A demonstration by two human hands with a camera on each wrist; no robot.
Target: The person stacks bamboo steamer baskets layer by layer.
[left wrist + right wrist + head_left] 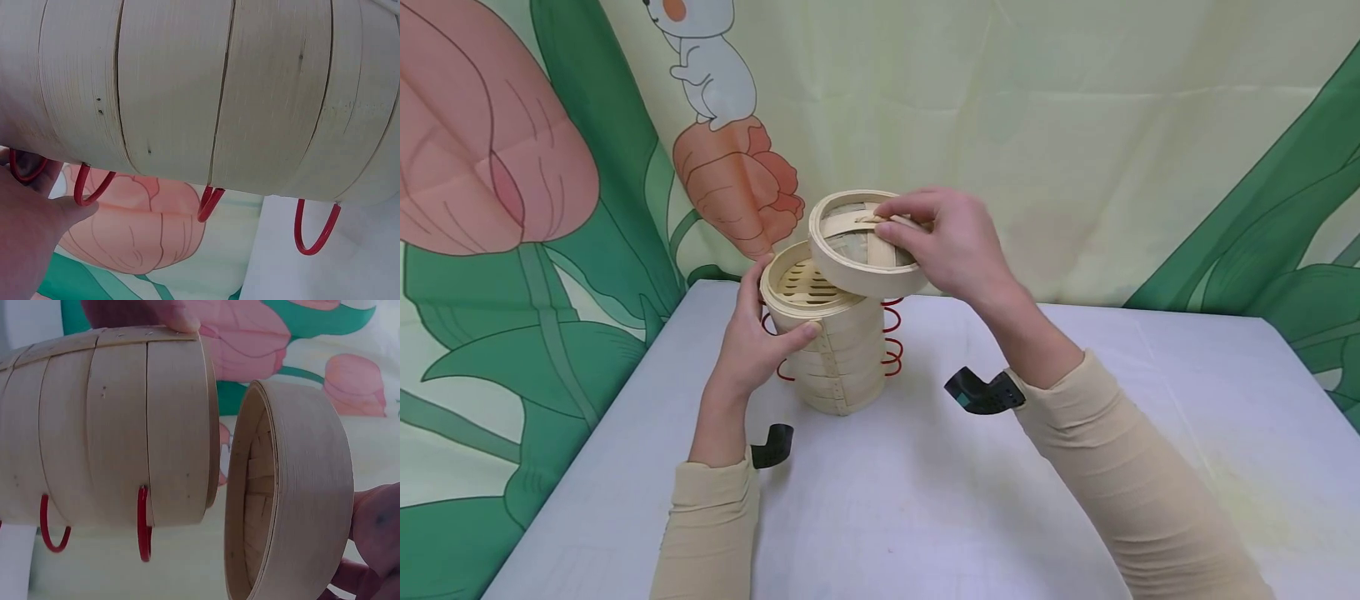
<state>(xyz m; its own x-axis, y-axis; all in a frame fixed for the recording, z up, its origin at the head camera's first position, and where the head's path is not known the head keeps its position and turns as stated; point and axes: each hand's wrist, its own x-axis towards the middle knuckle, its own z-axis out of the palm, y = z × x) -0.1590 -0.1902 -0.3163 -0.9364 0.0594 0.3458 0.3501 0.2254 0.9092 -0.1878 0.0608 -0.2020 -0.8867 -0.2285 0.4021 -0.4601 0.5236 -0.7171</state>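
Note:
A stack of round bamboo steamer baskets (pixel 838 362) with red loop handles stands upright on the table. My left hand (pixel 752 333) grips its top basket from the left, thumb on the front and fingers round the far side. The slatted floor of that basket shows through its uncovered left part. Above and to the right, my right hand (pixel 951 242) pinches the small woven loop on top of the bamboo lid (pixel 868 279). In the right wrist view the lid's hollow underside faces the stack (pixel 119 425), with a gap between their rims.
White cloth covers the table (pixel 1000 517). Behind it hangs a printed backdrop (pixel 1037 167) with tulips, leaves and a white animal on a carrot. Black wrist devices (pixel 985 392) sit at both cuffs.

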